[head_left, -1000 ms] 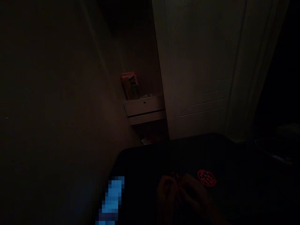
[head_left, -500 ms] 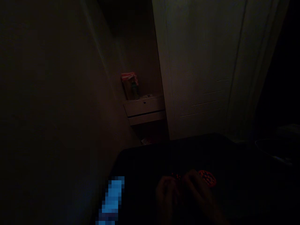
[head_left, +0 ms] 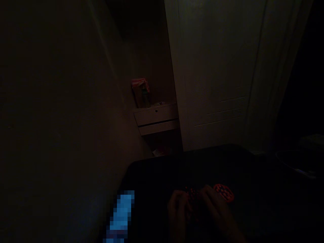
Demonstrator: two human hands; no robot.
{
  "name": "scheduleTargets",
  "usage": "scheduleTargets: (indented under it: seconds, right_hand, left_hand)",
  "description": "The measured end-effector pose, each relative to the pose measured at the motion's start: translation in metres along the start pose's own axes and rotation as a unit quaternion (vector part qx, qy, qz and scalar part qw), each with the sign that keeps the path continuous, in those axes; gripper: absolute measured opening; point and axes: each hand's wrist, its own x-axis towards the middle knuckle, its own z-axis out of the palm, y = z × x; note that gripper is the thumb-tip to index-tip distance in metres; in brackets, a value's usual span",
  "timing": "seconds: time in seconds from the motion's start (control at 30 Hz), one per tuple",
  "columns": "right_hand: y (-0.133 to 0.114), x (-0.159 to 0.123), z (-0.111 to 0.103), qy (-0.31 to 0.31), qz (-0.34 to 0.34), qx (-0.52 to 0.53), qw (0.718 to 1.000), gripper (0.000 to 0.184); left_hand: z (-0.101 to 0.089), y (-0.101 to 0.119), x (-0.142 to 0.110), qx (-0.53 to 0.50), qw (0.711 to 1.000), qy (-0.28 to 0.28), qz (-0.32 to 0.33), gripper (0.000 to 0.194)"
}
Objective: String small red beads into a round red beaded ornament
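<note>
The room is very dark and details are faint. My left hand (head_left: 177,207) is closed, with bent fingers at the left edge of a dark red-dotted piece (head_left: 192,194). My right hand (head_left: 215,204) is closed too, its fingertips pinched together at that piece's right side. What kind of thing the piece is I cannot tell, and the fingers partly hide it. Just beyond my right hand lies a flat oval item with a red rim and a red-spotted middle (head_left: 224,192).
Both hands are over a dark bed-like surface (head_left: 157,175). A blurred bright blue patch (head_left: 123,211) is at lower left. Behind stand a drawer unit (head_left: 157,116) with a box and a green bottle (head_left: 145,98), and a pale panelled door (head_left: 212,67). A wall rises on the left.
My hands have shifted very slightly apart, and more of the red-dotted piece shows between them. The oval item stays in place.
</note>
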Motion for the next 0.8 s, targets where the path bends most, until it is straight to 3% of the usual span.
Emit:
scheduleTargets:
  seconds: [0.4, 0.8]
  right_hand:
    - [0.0015, 0.0053, 0.0047, 0.01, 0.004, -0.011, 1.0, 0.014]
    - [-0.0053, 0.0042, 0.0049, 0.005, 0.028, -0.017, 0.999, 0.02]
  left_hand:
    - [0.0015, 0.0056, -0.0037, -0.012, 1.0, -0.005, 0.005, 0.042]
    - [0.0008, 0.0047, -0.0036, -0.007, 1.0, -0.001, -0.003, 0.041]
